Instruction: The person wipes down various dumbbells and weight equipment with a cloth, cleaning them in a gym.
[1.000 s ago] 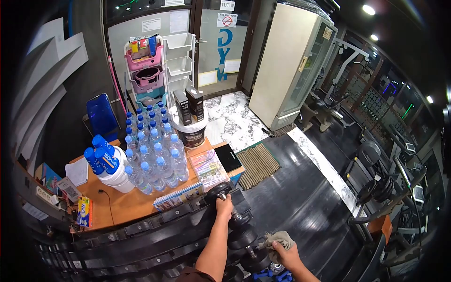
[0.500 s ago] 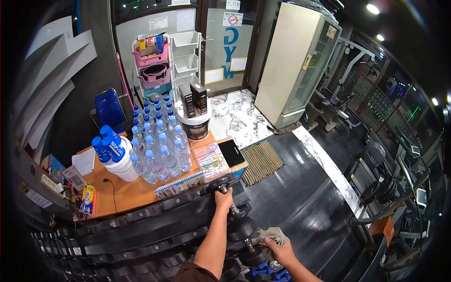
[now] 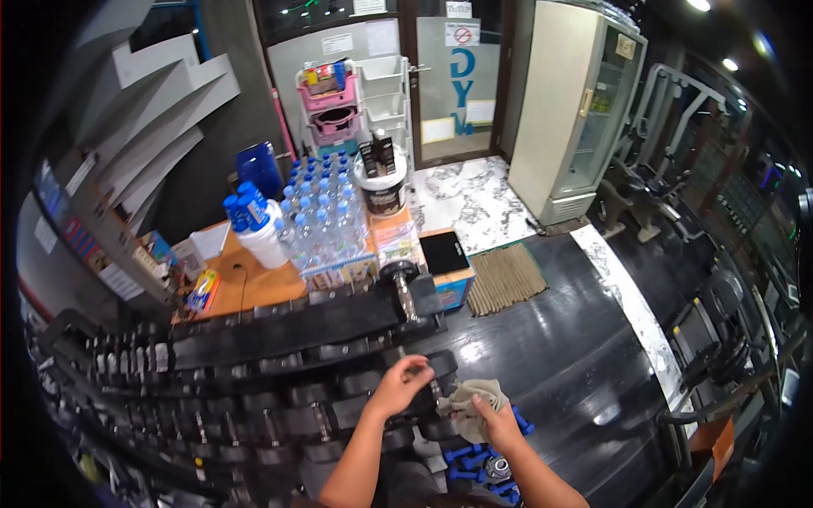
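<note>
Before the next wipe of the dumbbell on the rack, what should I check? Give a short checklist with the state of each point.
1. Right hand holds the cloth: ok.
2. Left hand is at the middle-row dumbbell: ok.
3. Left hand's grip is firm: cannot tell.
4. Top-row dumbbell lies on the rack: ok.
5. Floor below is clear: not ok, blue dumbbells lie there.
</note>
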